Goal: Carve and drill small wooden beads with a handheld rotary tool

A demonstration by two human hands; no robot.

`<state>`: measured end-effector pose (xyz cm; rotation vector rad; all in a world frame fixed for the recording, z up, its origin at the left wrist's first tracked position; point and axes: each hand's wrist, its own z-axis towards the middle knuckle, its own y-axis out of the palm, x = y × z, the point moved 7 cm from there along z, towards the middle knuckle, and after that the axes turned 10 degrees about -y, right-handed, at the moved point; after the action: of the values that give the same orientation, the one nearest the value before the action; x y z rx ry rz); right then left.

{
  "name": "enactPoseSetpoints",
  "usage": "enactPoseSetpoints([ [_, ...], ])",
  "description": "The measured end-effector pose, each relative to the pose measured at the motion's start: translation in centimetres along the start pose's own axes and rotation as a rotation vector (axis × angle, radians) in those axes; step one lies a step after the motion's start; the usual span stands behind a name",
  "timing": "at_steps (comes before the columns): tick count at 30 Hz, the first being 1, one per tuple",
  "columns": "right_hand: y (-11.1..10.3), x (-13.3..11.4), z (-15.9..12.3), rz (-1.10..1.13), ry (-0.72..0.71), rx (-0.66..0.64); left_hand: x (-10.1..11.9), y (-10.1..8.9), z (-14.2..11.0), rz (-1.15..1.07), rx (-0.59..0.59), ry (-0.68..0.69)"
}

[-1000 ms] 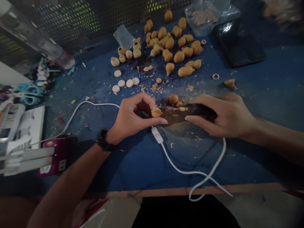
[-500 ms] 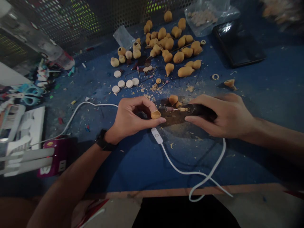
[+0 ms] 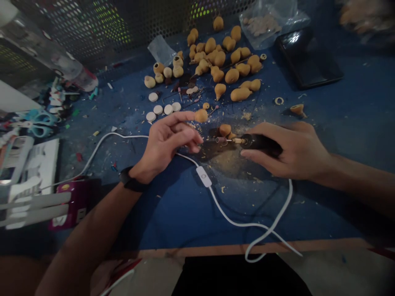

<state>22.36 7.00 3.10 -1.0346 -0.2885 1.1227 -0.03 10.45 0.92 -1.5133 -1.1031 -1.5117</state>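
Note:
My right hand (image 3: 288, 150) is wrapped round a black rotary tool (image 3: 261, 142). The tool's brass collet and mauve grinding bit (image 3: 221, 140) point left. My left hand (image 3: 173, 137) has its fingers apart, the index finger stretched forward. At that fingertip sits a small tan gourd piece (image 3: 201, 115); whether the finger still touches it I cannot tell. Just behind the bit lies another gourd piece (image 3: 225, 130). Pale dust covers the blue tabletop below the tool.
Many small gourds (image 3: 212, 53) lie at the back. White discs (image 3: 168, 109) and loose bits are left of centre. A white cord with an inline switch (image 3: 204, 176) crosses the front. A black tray (image 3: 310, 59) stands back right, blue scissors (image 3: 37, 122) far left.
My left hand has moved the gourd piece away from the bit, up towards the loose bits, and its pinch has opened. My right hand with the rotary tool has hardly moved.

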Motion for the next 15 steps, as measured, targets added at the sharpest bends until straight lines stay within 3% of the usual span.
enactPoseSetpoints([
  [4, 0.1, 0.1, 0.0, 0.026, 0.014, -0.023, -0.6, 0.4, 0.0, -0.294, -0.003, -0.211],
  [11, 0.2, 0.1, -0.2, 0.009, -0.03, 0.032, -0.9, 1.7, -0.3, -0.352, 0.051, -0.296],
  [15, 0.4, 0.1, -0.3, -0.014, -0.026, 0.014, -0.5, 2.1, -0.3, -0.347, 0.015, -0.283],
])
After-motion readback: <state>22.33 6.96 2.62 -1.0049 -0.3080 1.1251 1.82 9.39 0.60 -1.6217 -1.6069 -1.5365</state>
